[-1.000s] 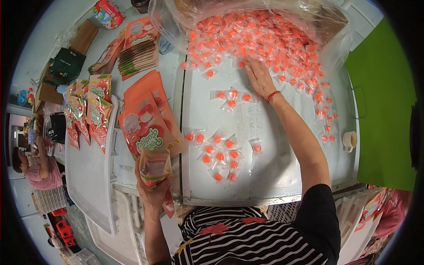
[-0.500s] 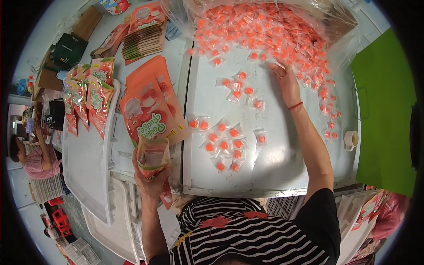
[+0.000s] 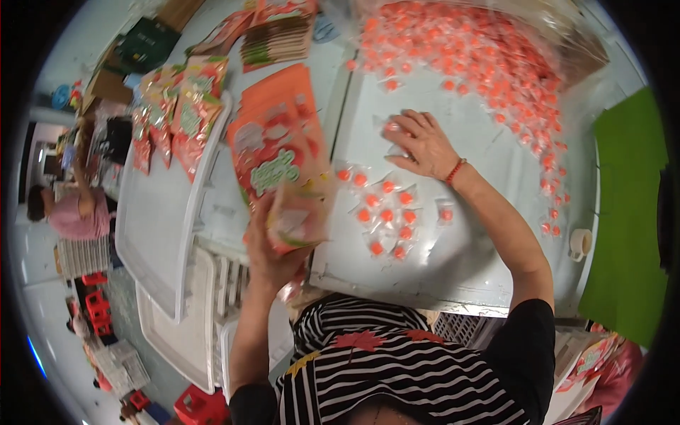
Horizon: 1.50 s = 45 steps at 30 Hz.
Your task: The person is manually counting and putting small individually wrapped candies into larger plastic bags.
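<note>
My left hand (image 3: pixel 271 258) grips an open-topped printed pouch (image 3: pixel 301 216), blurred by motion, at the table's near edge. More flat orange-red pouches (image 3: pixel 273 142) lie just beyond it. Over on the pale tabletop, my right hand (image 3: pixel 423 147), with a red bracelet at the wrist, curls its fingers over a few clear-wrapped orange-red candies. One wrapped candy (image 3: pixel 392 127) shows at its fingertips; the palm hides the others. Nearer me lies a loose cluster of wrapped candies (image 3: pixel 386 214), with a single candy (image 3: pixel 445 214) to its right.
A big heap of wrapped candies (image 3: pixel 467 49) spills from a clear plastic liner at the back. Filled pouches (image 3: pixel 195 106) rest on a white tray (image 3: pixel 152 234) at left. A tape roll (image 3: pixel 580 244) sits at the right edge. A co-worker (image 3: pixel 74 212) is far left.
My right hand has moved from the heap's edge toward me and left, onto the small far group of candies. The left hand's pouch has tilted toward the candy table. The whole view has shifted.
</note>
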Motion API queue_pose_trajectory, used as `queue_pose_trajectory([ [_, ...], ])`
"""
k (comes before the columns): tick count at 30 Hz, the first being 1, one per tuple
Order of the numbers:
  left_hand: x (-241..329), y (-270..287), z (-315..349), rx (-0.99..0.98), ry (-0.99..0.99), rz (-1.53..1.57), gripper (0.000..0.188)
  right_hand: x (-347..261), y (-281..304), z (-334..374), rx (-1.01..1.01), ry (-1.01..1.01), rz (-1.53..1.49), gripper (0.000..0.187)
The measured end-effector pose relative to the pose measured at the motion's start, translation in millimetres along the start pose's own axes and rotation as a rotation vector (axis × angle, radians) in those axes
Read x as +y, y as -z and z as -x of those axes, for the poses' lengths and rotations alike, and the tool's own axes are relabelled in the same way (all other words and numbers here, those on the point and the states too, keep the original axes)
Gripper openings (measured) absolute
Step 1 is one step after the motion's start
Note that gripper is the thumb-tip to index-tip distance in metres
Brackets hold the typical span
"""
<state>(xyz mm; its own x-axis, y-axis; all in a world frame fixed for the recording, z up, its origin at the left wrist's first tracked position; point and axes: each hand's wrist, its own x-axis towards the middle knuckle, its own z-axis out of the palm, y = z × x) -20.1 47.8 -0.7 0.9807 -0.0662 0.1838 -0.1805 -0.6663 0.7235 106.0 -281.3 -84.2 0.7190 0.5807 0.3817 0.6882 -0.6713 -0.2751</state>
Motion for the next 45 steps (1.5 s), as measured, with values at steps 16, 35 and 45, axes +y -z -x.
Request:
queue_pose_trajectory([
  [16, 5.8, -45.6, -31.1, 0.023, -0.39, -0.148, 0.097, -114.5, 79.9, -45.8, 0.11, -0.195, -0.604, 0.008],
  [35, 20.2, -54.6, -31.0, 0.07, -0.233, 0.2, 0.103, -171.7, 67.1, -79.6, 0.221, -0.364, -0.517, 0.027],
  [45, 7.7, -15.4, -27.5, 0.221, -0.265, 0.332, 0.102, -143.7, 74.0, 19.7, 0.298, -0.388, -0.241, 0.045],
])
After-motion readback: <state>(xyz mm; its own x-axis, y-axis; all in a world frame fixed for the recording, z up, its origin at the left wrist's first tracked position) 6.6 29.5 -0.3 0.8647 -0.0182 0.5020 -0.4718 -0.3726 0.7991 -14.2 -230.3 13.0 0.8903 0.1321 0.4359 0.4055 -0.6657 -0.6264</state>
